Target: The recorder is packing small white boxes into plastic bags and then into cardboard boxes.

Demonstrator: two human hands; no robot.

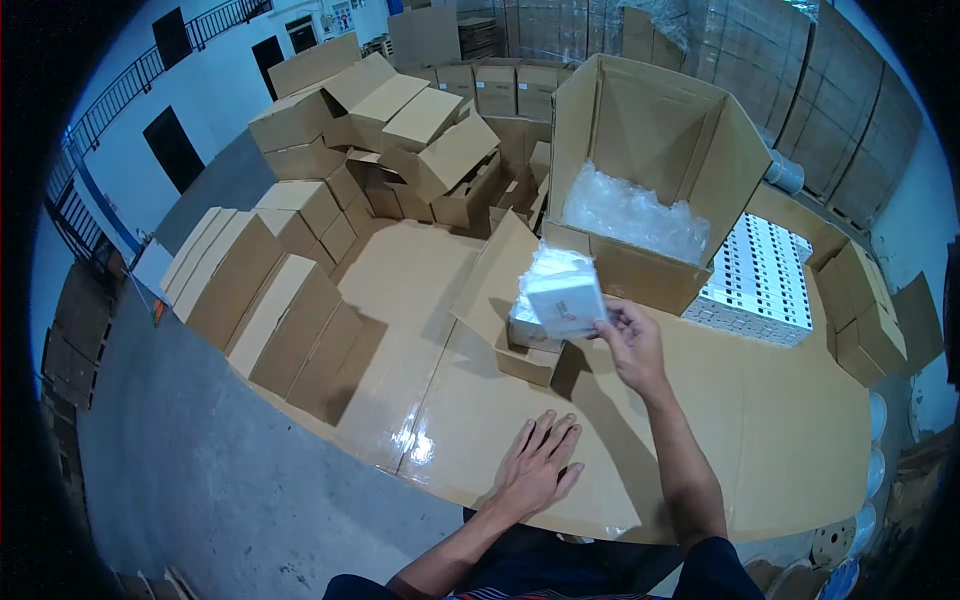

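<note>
Two bare hands show in the head view. The right hand [630, 340] is raised over the surface [700, 440], its grip closed on a small white box [563, 300] pinched by its near right edge between thumb and fingertips, the box tilted and lifted clear of everything. Just under the box, left of and below the grip, sits a small open carton [528, 352] with more plastic-wrapped white boxes in it; whether the held box touches them cannot be told. The left hand [535, 470] lies flat, palm down, fingers spread and its grip released, on the flattened cardboard sheets that cover the surface, well below and slightly left of the right hand, holding nothing.

Beyond the right grip stands a large open carton [650, 150] with its flaps up and crumpled clear plastic film [630, 215] inside. To the right of the grip, beside that carton, lies a tray-like batch of white boxes [765, 275] packed in rows. Far to the left of both hands, stacks of closed brown cartons [290, 260] stand on the grey floor [200, 470], with more piled behind them.
</note>
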